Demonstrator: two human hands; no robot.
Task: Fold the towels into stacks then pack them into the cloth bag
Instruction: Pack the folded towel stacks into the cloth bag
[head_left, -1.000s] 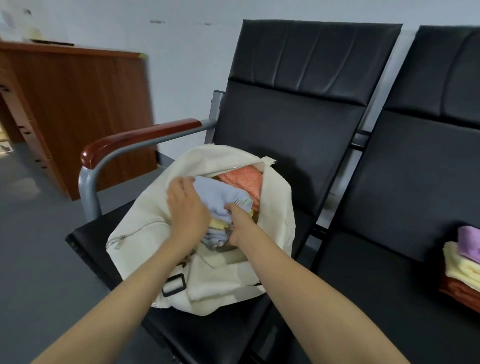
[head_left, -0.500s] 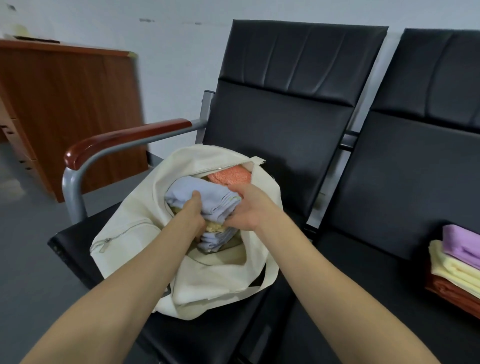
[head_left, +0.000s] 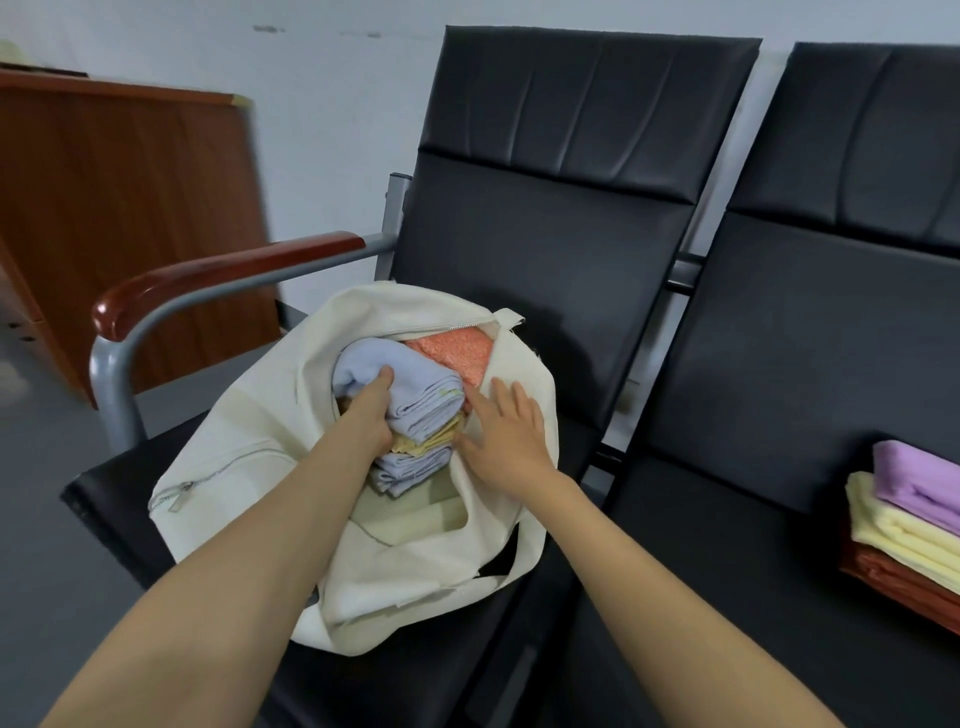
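Cloth bag (head_left: 249, 447) sits on the left seat (head_left: 114, 488); left hand (head_left: 371, 410) grips the blue towel stack (head_left: 410, 379) inside it; right hand (head_left: 506, 431), just off the towels, lies flat on the bag's edge; this load looks seated; spare stack (head_left: 909, 519) waits right.

A black padded chair (head_left: 545, 234) stood beside a second black chair (head_left: 831, 338), pale wall (head_left: 322, 130) behind, red-brown armrest (head_left: 218, 275) at left, wooden cabinet (head_left: 119, 208) beyond, grey floor (head_left: 47, 467) below
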